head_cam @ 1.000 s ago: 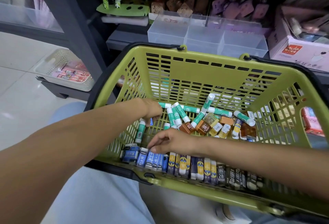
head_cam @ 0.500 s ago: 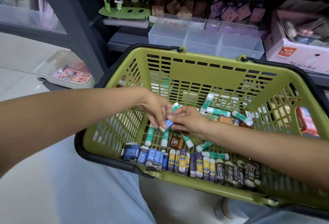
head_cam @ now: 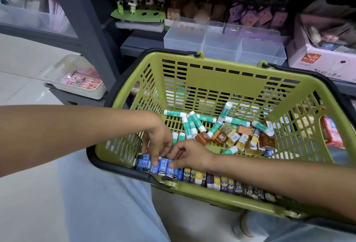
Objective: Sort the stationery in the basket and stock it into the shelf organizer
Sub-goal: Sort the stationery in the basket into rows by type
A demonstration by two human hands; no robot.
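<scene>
A green basket [head_cam: 212,76] rests on my lap. Along its near wall stand rows of blue erasers [head_cam: 143,163], yellow-and-navy erasers [head_cam: 195,176] and black 2B erasers [head_cam: 248,189]. Green-and-white glue sticks [head_cam: 190,124] and brown sharpeners [head_cam: 219,137] lie loose in the middle. My left hand [head_cam: 159,141] reaches down, its fingertips touching the blue row. My right hand [head_cam: 190,155] sits beside it and pinches a blue eraser [head_cam: 169,164] at the row's right end. The clear shelf organizer [head_cam: 221,43] stands behind the basket, with nothing seen in its compartments.
On the shelf are panda figures on a green card [head_cam: 134,13], brown and purple items behind the organizer, and a pink box [head_cam: 317,58] at the right. A white tray [head_cam: 77,78] with pink packs sits low on the left. The grey shelf post [head_cam: 82,30] rises left of the basket.
Both hands met mid-basket around a blue eraser, then came down to the near-left blue row. The basket shifted, and some glue sticks and sharpeners rolled.
</scene>
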